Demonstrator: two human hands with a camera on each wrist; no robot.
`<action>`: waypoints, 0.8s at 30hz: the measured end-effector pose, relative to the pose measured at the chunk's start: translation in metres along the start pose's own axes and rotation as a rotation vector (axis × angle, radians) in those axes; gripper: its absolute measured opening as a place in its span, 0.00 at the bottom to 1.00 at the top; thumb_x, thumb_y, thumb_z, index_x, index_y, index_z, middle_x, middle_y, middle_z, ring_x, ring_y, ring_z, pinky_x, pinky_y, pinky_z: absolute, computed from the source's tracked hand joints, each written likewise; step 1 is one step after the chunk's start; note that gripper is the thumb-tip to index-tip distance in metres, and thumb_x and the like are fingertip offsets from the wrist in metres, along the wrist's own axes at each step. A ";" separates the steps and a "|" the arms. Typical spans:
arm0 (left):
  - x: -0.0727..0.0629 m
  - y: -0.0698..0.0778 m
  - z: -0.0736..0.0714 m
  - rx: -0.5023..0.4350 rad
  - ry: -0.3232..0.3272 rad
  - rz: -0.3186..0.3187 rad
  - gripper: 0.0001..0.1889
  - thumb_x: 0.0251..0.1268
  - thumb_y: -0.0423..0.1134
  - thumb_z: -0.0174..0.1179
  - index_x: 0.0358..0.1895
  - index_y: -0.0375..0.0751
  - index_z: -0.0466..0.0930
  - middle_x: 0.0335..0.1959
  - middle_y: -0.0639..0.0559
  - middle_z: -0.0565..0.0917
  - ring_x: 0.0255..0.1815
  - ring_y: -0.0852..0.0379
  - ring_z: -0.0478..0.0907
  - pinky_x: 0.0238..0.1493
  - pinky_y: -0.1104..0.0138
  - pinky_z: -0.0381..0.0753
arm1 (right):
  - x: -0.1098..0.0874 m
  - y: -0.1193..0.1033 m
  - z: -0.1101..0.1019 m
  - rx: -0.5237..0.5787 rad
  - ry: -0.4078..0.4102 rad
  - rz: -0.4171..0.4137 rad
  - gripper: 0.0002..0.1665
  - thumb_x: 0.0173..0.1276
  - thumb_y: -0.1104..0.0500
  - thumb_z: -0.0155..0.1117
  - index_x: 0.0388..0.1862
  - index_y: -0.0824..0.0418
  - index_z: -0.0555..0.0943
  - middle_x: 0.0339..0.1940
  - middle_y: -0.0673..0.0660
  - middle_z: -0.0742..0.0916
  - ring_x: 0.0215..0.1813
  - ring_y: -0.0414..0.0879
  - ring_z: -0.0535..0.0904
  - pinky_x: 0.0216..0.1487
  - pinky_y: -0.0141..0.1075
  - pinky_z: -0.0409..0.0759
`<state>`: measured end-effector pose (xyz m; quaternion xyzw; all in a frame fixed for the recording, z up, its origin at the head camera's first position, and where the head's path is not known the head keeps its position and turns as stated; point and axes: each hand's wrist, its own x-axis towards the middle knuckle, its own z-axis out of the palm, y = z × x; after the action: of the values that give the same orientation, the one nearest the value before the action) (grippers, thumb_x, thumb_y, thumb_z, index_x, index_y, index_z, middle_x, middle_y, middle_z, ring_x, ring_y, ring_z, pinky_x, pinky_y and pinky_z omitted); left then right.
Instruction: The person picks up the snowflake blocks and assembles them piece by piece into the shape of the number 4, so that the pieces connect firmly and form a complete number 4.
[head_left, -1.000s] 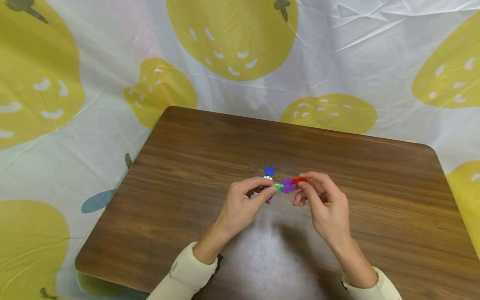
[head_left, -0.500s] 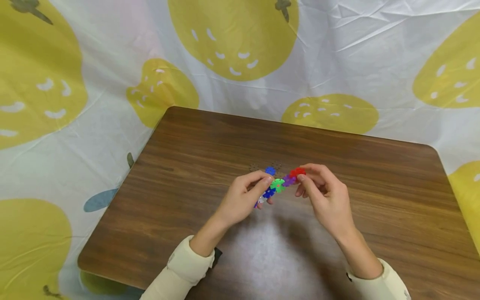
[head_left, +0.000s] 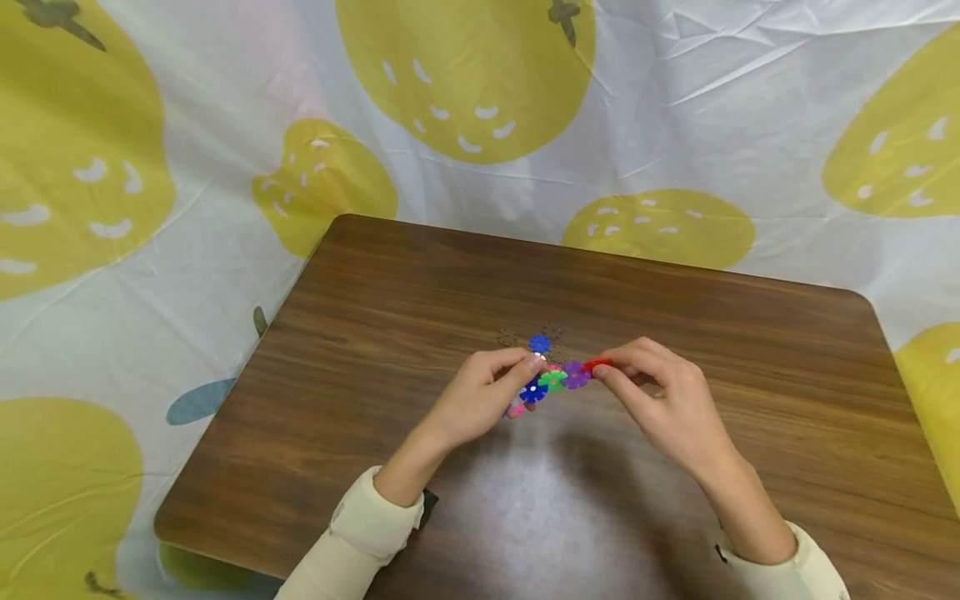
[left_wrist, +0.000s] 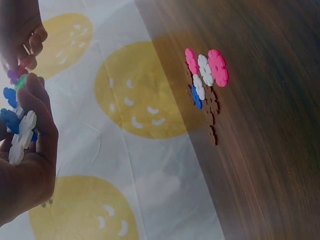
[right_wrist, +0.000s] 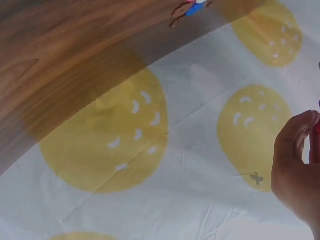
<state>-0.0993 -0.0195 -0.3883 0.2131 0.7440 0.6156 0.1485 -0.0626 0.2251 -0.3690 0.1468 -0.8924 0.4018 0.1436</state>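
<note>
As it stretches above the counter, a chain of notched, flower-shaped discs runs from a red disc through a purple disc and a green disc to a dark blue disc. The red disc, seen nearly edge-on, meets the purple disc; whether they interlock cannot be told. The right hand pinches the red disc between thumb and fingers. The left hand grips the chain's other end, and white discs sit among its curled fingers. Beyond the left hand, a blue disc, brown discs, pink discs and 2 more white discs lie grouped on the counter. Cream sleeves cover both forearms. Behind the counter hangs a white cloth printed with yellow fruit.
</note>
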 end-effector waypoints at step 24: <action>0.002 0.000 -0.017 0.054 -0.013 -0.020 0.21 0.85 0.46 0.46 0.55 0.37 0.86 0.52 0.43 0.89 0.47 0.55 0.87 0.55 0.62 0.87 | -0.005 0.008 -0.007 0.005 -0.096 0.034 0.08 0.70 0.66 0.68 0.42 0.55 0.89 0.32 0.49 0.91 0.30 0.37 0.86 0.28 0.25 0.81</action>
<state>-0.1094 -0.0331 -0.3851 0.2136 0.7614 0.5925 0.1537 -0.0599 0.2363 -0.3714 0.1511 -0.8997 0.3989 0.0931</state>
